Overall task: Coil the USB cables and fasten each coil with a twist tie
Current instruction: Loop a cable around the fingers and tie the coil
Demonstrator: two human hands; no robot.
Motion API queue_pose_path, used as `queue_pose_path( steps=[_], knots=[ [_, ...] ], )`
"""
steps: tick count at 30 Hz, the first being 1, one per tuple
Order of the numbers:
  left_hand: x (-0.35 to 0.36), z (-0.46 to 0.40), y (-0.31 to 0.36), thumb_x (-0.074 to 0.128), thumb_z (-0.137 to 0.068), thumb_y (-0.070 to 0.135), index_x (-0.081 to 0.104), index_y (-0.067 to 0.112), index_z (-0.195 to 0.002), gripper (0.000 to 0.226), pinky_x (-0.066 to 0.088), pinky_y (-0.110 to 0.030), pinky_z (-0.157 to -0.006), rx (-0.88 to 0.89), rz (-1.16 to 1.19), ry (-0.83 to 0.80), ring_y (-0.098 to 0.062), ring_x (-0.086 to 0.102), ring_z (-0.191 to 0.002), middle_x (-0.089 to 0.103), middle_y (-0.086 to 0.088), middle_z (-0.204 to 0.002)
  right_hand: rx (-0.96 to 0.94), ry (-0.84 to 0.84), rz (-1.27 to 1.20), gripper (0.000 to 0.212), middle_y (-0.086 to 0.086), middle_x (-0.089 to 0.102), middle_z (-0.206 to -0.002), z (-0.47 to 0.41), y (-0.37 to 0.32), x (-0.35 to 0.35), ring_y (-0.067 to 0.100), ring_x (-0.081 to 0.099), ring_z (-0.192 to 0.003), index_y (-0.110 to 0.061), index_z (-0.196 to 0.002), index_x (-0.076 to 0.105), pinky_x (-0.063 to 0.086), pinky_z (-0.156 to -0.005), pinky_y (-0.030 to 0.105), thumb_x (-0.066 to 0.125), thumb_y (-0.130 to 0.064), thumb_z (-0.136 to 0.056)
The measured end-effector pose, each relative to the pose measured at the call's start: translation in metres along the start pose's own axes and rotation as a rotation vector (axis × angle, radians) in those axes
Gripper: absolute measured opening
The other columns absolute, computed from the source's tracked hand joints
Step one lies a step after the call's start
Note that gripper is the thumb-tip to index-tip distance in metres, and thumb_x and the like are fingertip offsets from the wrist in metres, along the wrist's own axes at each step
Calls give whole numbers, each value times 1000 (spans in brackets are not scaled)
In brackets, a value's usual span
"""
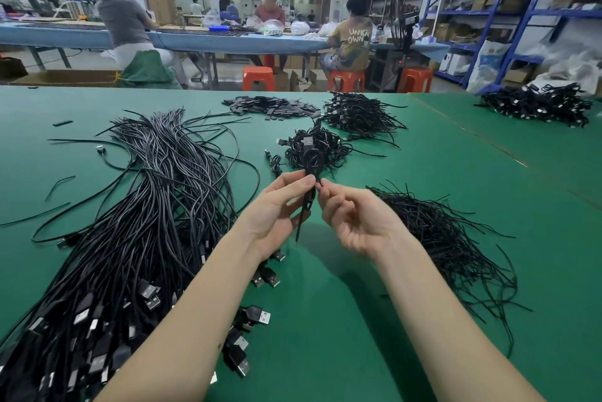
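Observation:
My left hand (277, 209) pinches a coiled black USB cable (313, 159) held upright above the green table (358, 304). My right hand (351, 216) pinches a thin black twist tie (304, 216) at the coil's middle; the tie's tail hangs down between my palms. A big bundle of uncoiled USB cables (156, 206) lies to the left, plugs toward me. A heap of loose twist ties (446, 238) lies to the right. Finished coils are heaped (312, 144) just behind my hands.
A second heap of coils (361, 115) and a pile of small dark strips (273, 106) lie farther back. More cables (537, 103) sit at the far right on the table. People work at a blue bench (228, 40) beyond; orange stools and shelves stand behind.

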State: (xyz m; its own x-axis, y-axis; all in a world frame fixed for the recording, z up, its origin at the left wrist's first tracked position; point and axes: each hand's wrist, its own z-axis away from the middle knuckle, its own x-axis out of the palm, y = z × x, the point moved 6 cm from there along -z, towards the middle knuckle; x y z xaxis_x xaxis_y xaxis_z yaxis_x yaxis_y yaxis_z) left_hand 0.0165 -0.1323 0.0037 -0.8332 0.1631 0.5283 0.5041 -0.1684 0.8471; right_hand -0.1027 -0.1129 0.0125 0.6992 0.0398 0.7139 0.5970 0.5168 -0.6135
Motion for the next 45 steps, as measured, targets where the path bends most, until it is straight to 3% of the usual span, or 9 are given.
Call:
queue_pose_path(
  steps=[2, 7, 10, 13, 18, 28, 32, 37, 45],
  knots=[
    [-3, 0, 0, 80, -65, 21, 75, 25, -78, 14, 44, -26, -64, -5, -1, 35, -9, 64, -69, 72, 3, -81, -41, 3, 111, 9, 4, 70, -72, -2, 1, -1, 5, 62, -50, -3, -84, 74, 48, -43, 11, 75, -12, -81],
    [-10, -1, -1, 81, -64, 24, 68, 23, -91, 31, 41, -26, -61, -28, -12, 114, -10, 58, -61, 66, 4, -72, -906, 155, 1286, 19, -12, 74, -82, 12, -38, 8, 8, 70, -66, -20, -101, 74, 53, -60, 17, 81, -21, -84],
    [-11, -1, -2, 84, -61, 23, 76, 25, -76, 17, 42, -26, -64, -44, 3, 119, -10, 58, -63, 65, 4, -72, -1183, 172, 1495, 12, -17, 70, -79, 20, -37, 11, 5, 67, -71, -18, -97, 77, 45, -63, 7, 80, -19, -86],
    [-11, -2, -2, 83, -61, 24, 76, 25, -77, 17, 41, -26, -65, -39, 5, 110, -10, 58, -65, 66, 4, -74, -1026, 179, 1186, 5, -10, 71, -67, 14, -31, 7, 8, 66, -58, -12, -85, 79, 53, -53, 19, 77, -15, -89],
    [-7, -2, 0, 84, -59, 23, 76, 27, -75, 18, 43, -28, -69, -10, -11, 58, -11, 63, -73, 71, 3, -82, 82, 0, -214, 9, 6, 60, -64, -8, 18, -2, 6, 54, -45, 2, -80, 68, 44, -37, 12, 74, -1, -73],
    [-19, -3, -8, 86, -60, 21, 70, 19, -89, 33, 49, -22, -51, -117, 74, 157, -12, 56, -66, 65, -2, -73, -1220, 312, 1319, 6, -13, 74, -83, 16, -18, 4, 8, 63, -69, -19, -92, 77, 47, -66, 9, 80, -20, -86],
    [-21, -4, -8, 86, -61, 23, 70, 21, -89, 32, 49, -22, -53, -100, 50, 163, -12, 57, -68, 66, -1, -75, -1231, 312, 1254, 3, -12, 75, -79, 13, -16, 0, -1, 62, -67, -16, -88, 80, 46, -66, 8, 77, -16, -89],
    [-20, -7, -4, 81, -73, 25, 71, 20, -95, 24, 48, -21, -52, 25, -131, 206, -13, 62, -63, 71, -6, -84, -701, 301, 581, 13, 3, 73, -68, -13, -5, -21, 11, 50, -48, -10, -81, 79, 41, -43, 21, 74, -15, -91],
    [-22, -52, 22, 72, -90, 13, 59, 12, -86, 14, 54, -21, -53, 209, -180, 495, -17, 64, -60, 69, -11, -77, -716, 419, 802, 22, -4, 76, -77, -20, 3, -31, 11, 61, -60, -23, -84, 75, 53, -71, 31, 69, -41, -93]
  ],
)
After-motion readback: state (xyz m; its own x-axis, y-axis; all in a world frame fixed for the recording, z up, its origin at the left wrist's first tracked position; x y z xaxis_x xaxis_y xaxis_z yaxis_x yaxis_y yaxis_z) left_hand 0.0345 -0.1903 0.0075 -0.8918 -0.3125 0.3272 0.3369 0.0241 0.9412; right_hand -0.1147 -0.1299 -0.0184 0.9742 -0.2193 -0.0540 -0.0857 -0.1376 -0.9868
